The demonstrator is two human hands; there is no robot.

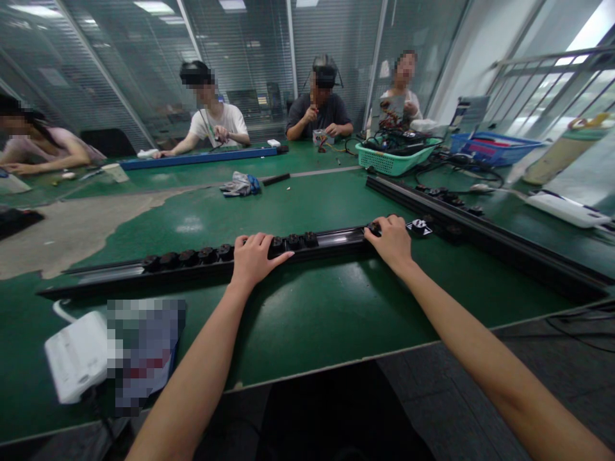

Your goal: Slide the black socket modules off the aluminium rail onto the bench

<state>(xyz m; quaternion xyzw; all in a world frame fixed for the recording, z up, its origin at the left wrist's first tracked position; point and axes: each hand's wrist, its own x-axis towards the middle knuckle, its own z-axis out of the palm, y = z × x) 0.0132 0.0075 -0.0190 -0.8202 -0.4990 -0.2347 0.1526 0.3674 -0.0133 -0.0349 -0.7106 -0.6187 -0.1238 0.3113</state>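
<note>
Head view: left hand (254, 255) drapes over rail (336, 239), grip unclear; right hand (391, 239) pinches black module (373, 227); tabletop (331, 307) runs to near edge (365, 360).

**One lens, on my head, looking out and down across the table (331, 307)!**

I'm watching through a single head camera, facing forward and tipped down. My forearms (206, 358) come in from the bottom corners, the nearest things to me, leading up to my left hand (252, 259) and right hand (391, 242) about mid-view. Below the table's near edge, which climbs toward the right, I catch dark floor (461, 384). It's a wide look: beyond my hands the tabletop runs away to co-workers (218, 125) across from me, small and far, with the glass wall (336, 29) behind them filling the top.
</note>
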